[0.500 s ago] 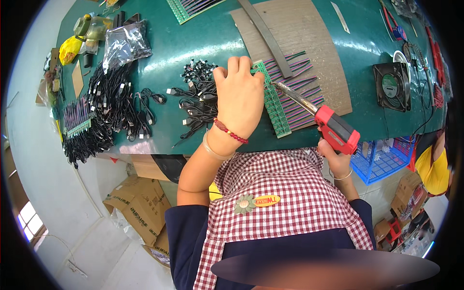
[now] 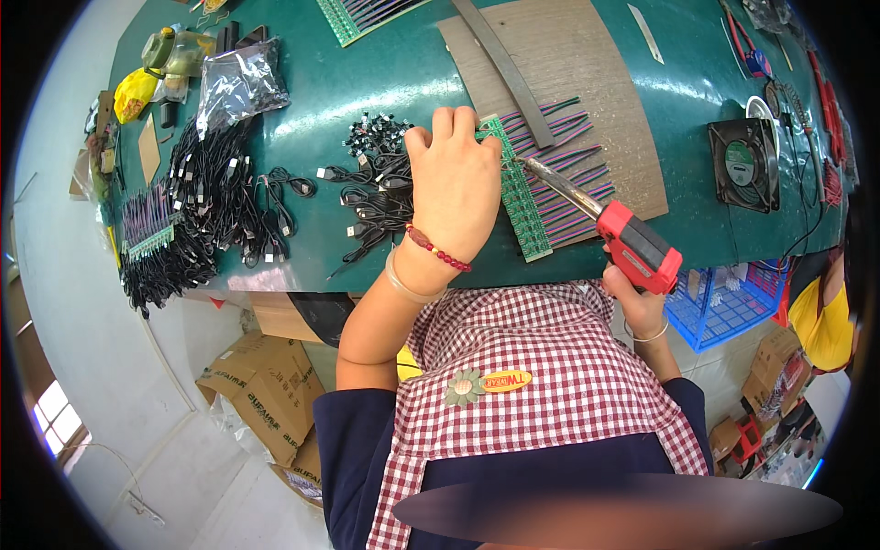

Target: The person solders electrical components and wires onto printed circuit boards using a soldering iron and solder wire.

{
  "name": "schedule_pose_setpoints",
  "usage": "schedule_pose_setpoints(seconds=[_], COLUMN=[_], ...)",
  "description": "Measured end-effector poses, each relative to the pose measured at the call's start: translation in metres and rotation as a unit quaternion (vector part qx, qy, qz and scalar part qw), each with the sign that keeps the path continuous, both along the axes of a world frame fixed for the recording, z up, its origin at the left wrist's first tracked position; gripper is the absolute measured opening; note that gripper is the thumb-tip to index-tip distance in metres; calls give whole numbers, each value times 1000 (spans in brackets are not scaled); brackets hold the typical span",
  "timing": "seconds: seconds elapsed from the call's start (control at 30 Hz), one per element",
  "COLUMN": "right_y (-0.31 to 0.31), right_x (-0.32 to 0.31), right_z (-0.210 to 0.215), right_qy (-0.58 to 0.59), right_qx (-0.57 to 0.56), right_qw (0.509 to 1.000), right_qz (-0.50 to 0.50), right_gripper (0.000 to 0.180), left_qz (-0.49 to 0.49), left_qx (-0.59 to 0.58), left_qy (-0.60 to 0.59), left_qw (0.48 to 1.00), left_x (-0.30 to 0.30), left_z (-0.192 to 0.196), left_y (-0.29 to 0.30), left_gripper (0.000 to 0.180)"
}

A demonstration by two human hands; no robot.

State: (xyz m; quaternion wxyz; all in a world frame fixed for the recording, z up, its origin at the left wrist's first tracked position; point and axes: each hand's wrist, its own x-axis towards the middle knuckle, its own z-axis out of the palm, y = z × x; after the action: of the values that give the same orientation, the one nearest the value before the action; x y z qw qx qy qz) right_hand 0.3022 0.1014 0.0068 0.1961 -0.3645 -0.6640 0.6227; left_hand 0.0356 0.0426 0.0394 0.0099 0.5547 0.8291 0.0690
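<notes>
My right hand (image 2: 634, 291) is wrapped round the grip of a red and black soldering gun (image 2: 639, 246). Its metal barrel slants up and left, the tip reaching the green circuit board strip (image 2: 526, 213). Over the upper left part of that strip lies my left hand (image 2: 456, 174), fingers bent and closed; what the fingertips hold is hidden beneath them. Rows of thin black, pink and purple wires (image 2: 573, 203) run rightward from the strip. A flat grey metal bar (image 2: 506, 73) rests across the wires' upper end. Left of my left hand sits a bunch of black USB cables (image 2: 371, 206).
The strip and wires lie partly on a brown board (image 2: 587, 64) on the green table (image 2: 357, 82). A black fan (image 2: 744, 165) stands at right. More black cables (image 2: 206, 197) and a plastic bag (image 2: 240, 82) fill the left. Below right is a blue crate (image 2: 729, 307).
Both hands, the soldering gun and the strip stay almost exactly where they were. The view has shifted very slightly.
</notes>
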Motion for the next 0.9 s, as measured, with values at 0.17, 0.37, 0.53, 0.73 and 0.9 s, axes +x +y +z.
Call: schedule_pose_setpoints(seconds=[0.17, 0.37, 0.53, 0.73, 0.9], right_y=[-1, -3, -5, -6, -6], right_x=[0, 3, 3, 6, 6], right_z=[1, -1, -1, -5, -2], right_qy=[0, -2, 1, 1, -6], right_qx=[-1, -25, -22, -32, -25], right_qw=[1000, 1000, 999, 999, 1000], right_qz=[1, -16, -29, -14, -6], right_gripper=[28, 25, 26, 27, 30], left_qz=[1, -10, -18, -17, -16], left_qx=[4, 21, 15, 19, 16], left_qy=[5, 1, 1, -2, 5], left_qw=[1000, 1000, 1000, 1000, 1000], left_x=[0, 1, 1, 0, 0], left_z=[0, -1, 2, 0, 0], left_y=[0, -2, -1, 0, -1], left_gripper=[5, 5, 5, 5, 5])
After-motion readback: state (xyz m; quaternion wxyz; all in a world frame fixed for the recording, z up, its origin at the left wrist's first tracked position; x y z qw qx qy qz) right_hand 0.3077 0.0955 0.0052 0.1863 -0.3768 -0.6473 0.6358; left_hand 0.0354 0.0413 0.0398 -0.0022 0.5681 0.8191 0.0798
